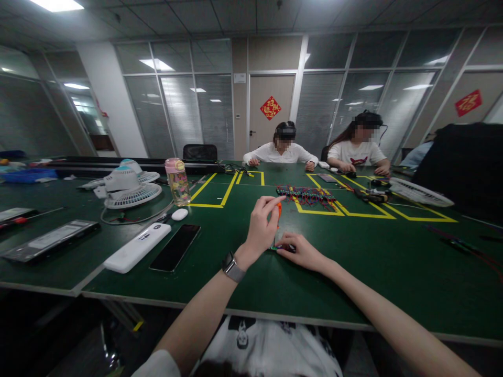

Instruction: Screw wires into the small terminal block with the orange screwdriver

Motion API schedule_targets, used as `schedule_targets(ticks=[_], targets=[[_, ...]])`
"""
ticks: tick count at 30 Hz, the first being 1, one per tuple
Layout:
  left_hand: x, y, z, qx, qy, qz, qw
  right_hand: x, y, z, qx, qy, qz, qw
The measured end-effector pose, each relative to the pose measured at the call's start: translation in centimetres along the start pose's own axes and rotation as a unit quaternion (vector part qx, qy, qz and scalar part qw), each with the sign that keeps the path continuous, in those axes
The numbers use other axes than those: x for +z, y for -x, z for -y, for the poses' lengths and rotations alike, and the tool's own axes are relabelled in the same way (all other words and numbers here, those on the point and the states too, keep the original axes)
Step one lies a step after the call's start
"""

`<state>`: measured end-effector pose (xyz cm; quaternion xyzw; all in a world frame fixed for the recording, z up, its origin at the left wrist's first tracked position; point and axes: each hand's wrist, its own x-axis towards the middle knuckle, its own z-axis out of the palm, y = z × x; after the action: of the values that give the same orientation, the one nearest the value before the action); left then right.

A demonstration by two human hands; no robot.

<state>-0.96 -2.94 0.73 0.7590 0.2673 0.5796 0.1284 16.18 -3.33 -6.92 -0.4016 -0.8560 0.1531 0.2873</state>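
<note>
Small green board: on table, before the person. Right hand grasps its edge; left hand grips an orange-handled tool above. Step, judged: tool work on board; tip contact unclear. Next move calls for steady bracing, upright tool.

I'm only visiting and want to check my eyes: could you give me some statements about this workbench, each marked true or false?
1. The left hand holds an orange tool. True.
2. The watch is on the right wrist. False: the watch is on the left wrist.
3. The right hand touches a small green piece. True.
4. The black phone lies on top of the white device. False: the black phone lies beside the white device.
5. The tabletop is red. False: the tabletop is green.
6. The bottle has a pink lid. True.
</note>
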Motion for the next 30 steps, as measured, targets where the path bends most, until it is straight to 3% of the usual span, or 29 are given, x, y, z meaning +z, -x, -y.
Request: schedule_targets(ticks=[9,30], targets=[[-0.07,-0.16,-0.08,0.003,0.002,0.019,1.0,0.19,-0.04,-0.34,-0.003,0.003,-0.004,1.0],[0.07,-0.11,-0.13,-0.015,-0.012,-0.008,1.0,0.13,0.0,-0.22,0.003,-0.002,0.001,1.0]])
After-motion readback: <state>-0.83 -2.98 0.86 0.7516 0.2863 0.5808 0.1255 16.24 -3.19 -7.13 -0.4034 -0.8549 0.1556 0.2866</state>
